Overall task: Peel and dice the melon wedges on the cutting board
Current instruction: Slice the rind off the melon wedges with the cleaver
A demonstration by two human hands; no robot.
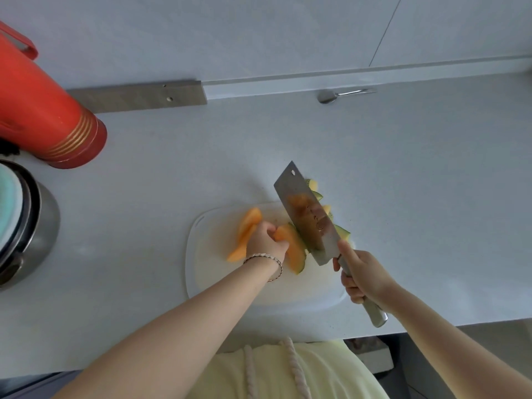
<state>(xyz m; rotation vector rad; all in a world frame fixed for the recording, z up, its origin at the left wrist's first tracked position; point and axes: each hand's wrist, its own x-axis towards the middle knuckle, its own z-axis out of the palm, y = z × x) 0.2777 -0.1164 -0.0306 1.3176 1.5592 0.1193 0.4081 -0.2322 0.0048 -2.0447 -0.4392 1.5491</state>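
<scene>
A white cutting board [207,272] lies on the pale counter. On it, my left hand [266,241] grips an orange melon wedge [293,251] with a green rind. Peeled orange wedges [247,226] lie just left of that hand. My right hand [361,276] holds a steel cleaver [308,214] by its handle; the blade stands tilted against the right side of the held wedge. Green rind pieces [342,231] lie behind the blade, partly hidden by it.
A red thermos [43,116] stands at the left, with a steel pot [31,226] in front of it. A spoon [334,95] lies at the counter's back edge. The counter's front edge runs just below the board.
</scene>
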